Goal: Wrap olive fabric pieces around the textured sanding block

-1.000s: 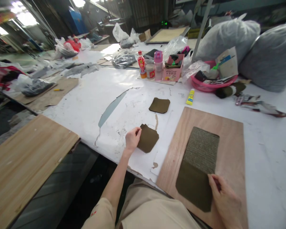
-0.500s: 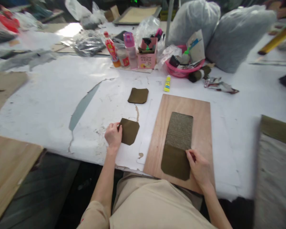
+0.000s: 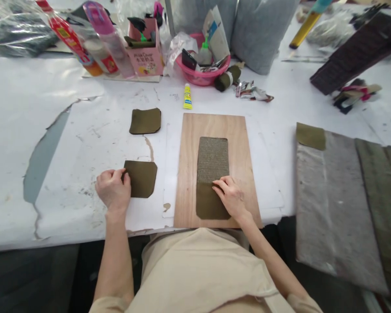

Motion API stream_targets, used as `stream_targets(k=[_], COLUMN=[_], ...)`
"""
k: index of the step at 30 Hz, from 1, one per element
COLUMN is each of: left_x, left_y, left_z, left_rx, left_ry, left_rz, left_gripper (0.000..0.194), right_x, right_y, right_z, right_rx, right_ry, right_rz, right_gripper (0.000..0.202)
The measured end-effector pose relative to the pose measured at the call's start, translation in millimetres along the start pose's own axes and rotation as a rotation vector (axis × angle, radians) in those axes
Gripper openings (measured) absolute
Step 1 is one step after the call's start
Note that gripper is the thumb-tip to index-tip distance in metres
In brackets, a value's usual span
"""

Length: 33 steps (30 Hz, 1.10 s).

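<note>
My left hand (image 3: 113, 189) pinches the left edge of an olive fabric piece (image 3: 141, 179) with cut corners, lying on the white-covered table. On a wooden board (image 3: 215, 126), a ribbed grey-green panel (image 3: 213, 156) meets a smooth olive piece (image 3: 210, 202) along a straight line. The fingers of my right hand (image 3: 230, 193) rest on that line from the right, slightly apart, and nothing shows gripped in them. Beyond my left hand lies another olive piece or small stack (image 3: 145, 121). A yellow glue tube (image 3: 187, 96) is just past the board.
At the back stand a red-capped bottle (image 3: 70, 41), a purple-lidded bottle (image 3: 109, 39), a pink box (image 3: 145, 56) and a pink basket (image 3: 203, 78) of odds and ends. Grey cloth (image 3: 332, 200) hangs over the right front edge. The table covering (image 3: 45, 161) is torn at left.
My view has turned rightward. My right hand has moved from the smooth piece's right edge onto the line where it meets the ribbed panel. My left hand keeps its pinch.
</note>
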<state>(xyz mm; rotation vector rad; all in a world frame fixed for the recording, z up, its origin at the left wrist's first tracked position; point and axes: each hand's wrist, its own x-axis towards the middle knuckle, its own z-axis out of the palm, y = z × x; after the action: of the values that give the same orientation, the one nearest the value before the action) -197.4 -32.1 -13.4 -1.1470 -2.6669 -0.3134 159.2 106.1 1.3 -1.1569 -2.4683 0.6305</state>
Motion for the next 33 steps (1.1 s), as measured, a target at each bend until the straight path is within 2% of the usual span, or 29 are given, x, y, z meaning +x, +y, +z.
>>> stream_targets(k=[3,6,9,12,14,17,20,23,26,30,33], left_x=[2.0,-0.7,-12.9,-31.7,-42.7,-50.6,-48.2,-41.7,-36.6,-33.2,-31.8], left_y=[6.6,27.1,68.2,120.5,150.8,178.3,185.6,184.1,182.2,181.2,180.1], left_z=[-12.6,-22.6,-26.5,-24.9,-22.1,-17.2,-14.2,-13.4,-12.7,-9.7,-6.8], left_rx=[-0.012,-0.101,-0.303,-0.513,-0.538,-0.481,-0.431,-0.404,-0.407,-0.46,-0.478], left_ry=[0.057,0.084,0.027,-0.146,-0.264,-0.314,-0.346,-0.383,-0.401,-0.438,-0.452], left_rz=[0.006,0.089,0.304,0.571,0.757,0.881,0.898,0.872,0.869,0.866,0.872], left_gripper=[0.027,0.026,0.021,0.017,0.02,0.022,0.011,0.013,0.014,0.013,0.013], right_x=[3.7,3.9,2.2,1.2,1.1,1.0,0.0,-2.0,-5.9,-13.7,-15.6], right_y=[-1.6,-2.9,-3.2,-1.4,0.5,3.4,5.4,10.1,22.7,45.5,50.1], right_z=[2.2,1.8,3.3,7.1,10.0,14.5,17.5,14.7,3.9,-14.7,-21.8], right_rx=[-0.022,-0.025,-0.032,-0.052,-0.043,-0.021,-0.016,-0.02,-0.053,-0.098,-0.081], right_ry=[-0.013,-0.001,0.076,0.163,0.184,0.178,0.187,0.211,0.192,0.137,0.192], right_rz=[0.006,-0.005,-0.038,-0.099,-0.155,-0.215,-0.228,-0.201,-0.148,-0.094,-0.055], right_gripper=[0.013,0.011,0.009,0.009,0.01,0.011,0.011,0.007,0.015,0.015,0.018])
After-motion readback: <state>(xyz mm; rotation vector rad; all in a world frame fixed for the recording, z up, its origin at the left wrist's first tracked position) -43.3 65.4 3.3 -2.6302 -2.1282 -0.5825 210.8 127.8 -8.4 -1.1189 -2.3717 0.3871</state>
